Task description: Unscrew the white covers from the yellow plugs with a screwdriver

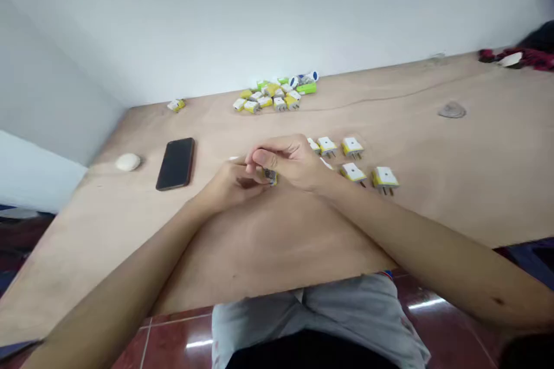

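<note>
My left hand [231, 183] and my right hand [291, 162] meet over the middle of the wooden table [277, 230]. Both are closed together on a small yellow plug part [270, 176], of which only a bit shows between the fingers. Just to the right of my right hand lie several white-and-yellow plug adapters [352, 173] with their metal prongs pointing toward me. A heap of more yellow and white plug parts [270, 97] lies at the far edge by the wall.
A black phone [176, 163] lies face up left of my hands, with a white oval object [128, 162] beyond it. One lone plug piece [176, 105] sits at the back left. A thin cable [389, 98] and a clear round disc [451, 110] lie at the right; red-and-dark items [519, 57] at the far right corner.
</note>
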{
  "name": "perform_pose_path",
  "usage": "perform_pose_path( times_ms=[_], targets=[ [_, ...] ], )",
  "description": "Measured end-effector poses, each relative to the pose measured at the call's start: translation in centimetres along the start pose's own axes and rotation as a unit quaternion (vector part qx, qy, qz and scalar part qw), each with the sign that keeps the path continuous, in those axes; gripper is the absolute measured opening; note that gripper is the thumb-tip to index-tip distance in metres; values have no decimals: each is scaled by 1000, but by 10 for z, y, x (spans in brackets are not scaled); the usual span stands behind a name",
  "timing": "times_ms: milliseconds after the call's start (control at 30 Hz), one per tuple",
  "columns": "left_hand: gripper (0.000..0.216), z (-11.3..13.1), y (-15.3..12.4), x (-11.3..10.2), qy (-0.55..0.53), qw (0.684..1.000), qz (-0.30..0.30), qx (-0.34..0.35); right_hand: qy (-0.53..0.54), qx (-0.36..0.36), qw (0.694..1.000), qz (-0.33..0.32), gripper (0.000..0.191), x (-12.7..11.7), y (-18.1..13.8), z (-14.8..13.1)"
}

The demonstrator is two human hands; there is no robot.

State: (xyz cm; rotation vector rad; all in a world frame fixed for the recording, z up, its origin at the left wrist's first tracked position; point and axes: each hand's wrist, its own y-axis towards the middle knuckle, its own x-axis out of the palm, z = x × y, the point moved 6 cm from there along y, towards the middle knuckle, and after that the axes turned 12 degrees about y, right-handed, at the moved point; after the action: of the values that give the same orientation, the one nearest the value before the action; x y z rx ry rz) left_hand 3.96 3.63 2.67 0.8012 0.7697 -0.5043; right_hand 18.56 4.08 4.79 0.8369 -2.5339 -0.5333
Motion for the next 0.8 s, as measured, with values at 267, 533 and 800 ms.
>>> perform_pose_path(
  times_ms=[267,533,800],
  targets=[
    [11,1,0,0,-6,1000,5,-1,-42,-59,991,111,26,-8,-3,-4],
    [7,-1,1,0,-20,1000,6,-19,171,47,983,57,40,-2,0,16],
    [23,-2,-1,0,-16,995,-67,-66,220,111,967,64,34,-4,3,13]
  ],
)
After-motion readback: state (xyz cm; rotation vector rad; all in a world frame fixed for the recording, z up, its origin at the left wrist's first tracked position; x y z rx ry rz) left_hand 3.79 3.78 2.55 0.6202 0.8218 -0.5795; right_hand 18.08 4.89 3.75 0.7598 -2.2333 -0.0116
